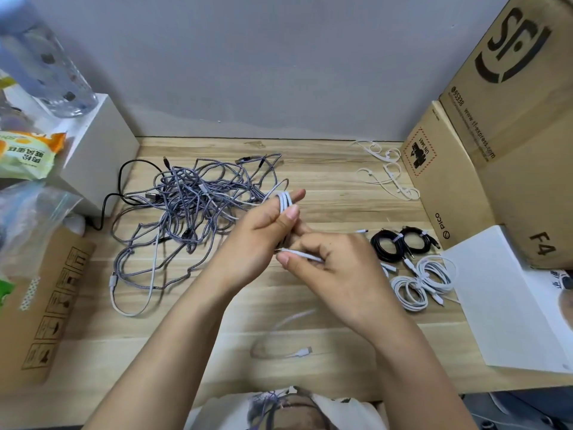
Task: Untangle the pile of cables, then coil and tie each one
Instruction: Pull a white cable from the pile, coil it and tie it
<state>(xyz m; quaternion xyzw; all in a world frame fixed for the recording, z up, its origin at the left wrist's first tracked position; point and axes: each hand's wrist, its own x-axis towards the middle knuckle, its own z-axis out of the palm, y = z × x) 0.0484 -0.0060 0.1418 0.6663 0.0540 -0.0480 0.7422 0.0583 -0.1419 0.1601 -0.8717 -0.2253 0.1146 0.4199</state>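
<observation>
A tangled pile of grey braided cables lies on the wooden table, left of centre. My left hand holds a white cable looped in several turns around its fingers, with the thumb pressing on the loops. My right hand pinches the same cable's strand just below. The cable's loose end, with a plug, hangs blurred near the table's front. On the right lie two tied black coils and two tied white coils.
White cable ties lie at the back right beside cardboard boxes. A white sheet covers the right front. A white box, a bottle, snack bags and a flat carton crowd the left.
</observation>
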